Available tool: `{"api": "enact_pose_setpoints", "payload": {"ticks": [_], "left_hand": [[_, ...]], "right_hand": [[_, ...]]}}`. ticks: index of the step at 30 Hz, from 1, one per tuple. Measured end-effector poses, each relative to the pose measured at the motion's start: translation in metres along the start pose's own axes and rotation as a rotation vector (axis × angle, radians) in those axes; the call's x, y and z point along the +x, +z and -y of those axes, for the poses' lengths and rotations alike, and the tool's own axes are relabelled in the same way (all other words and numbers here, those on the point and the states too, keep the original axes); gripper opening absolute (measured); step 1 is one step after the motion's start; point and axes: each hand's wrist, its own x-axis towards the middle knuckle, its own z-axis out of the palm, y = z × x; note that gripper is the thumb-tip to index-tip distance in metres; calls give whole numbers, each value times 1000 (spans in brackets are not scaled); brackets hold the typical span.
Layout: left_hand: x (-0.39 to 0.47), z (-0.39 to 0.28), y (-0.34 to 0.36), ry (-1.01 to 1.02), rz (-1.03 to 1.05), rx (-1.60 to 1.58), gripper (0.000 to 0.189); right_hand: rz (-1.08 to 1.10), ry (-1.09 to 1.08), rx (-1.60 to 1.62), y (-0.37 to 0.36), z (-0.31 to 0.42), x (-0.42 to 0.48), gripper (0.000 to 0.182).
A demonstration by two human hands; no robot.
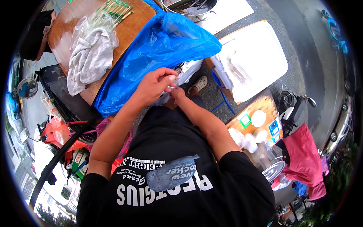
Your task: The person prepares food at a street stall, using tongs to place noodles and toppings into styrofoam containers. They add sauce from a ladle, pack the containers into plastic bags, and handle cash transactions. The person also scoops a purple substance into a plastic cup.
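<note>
My left hand [162,82] is at the near edge of a blue plastic sheet [147,48], its fingers curled beside a white plastic bag [188,71]. Close against it on the right, my right hand [177,95] has bent fingers at the lower part of the whitish plastic; what it grips there is hidden. The blue sheet hangs over the edge of a wooden board [136,28]. On the board lie a grey-white towel [90,59] and a clear bag of wooden sticks with green ends [114,12].
A metal pot [195,17] holds dark liquid at the top. On the right stand a white-topped box [263,48] and a small wooden table [244,113] with white bundles [258,118]. A clog-shod foot [202,82] is beyond my hands. Scooters and cars line the road.
</note>
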Motion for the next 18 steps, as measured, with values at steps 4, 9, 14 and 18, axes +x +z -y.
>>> {"api": "enact_pose_setpoints", "payload": {"ticks": [4, 9, 14, 18], "left_hand": [[-17, 17, -18, -25, 57, 18, 25], [-4, 63, -13, -107, 252, 118, 31], [33, 110, 19, -113, 206, 487, 45], [57, 128, 58, -95, 322, 63, 36]], "right_hand": [[-243, -280, -345, -26, -3, -15, 29], [-358, -336, -294, -113, 39, -98, 26], [-73, -405, 135, -173, 72, -192, 19], [-100, -474, 247, -196, 82, -241, 18]]}}
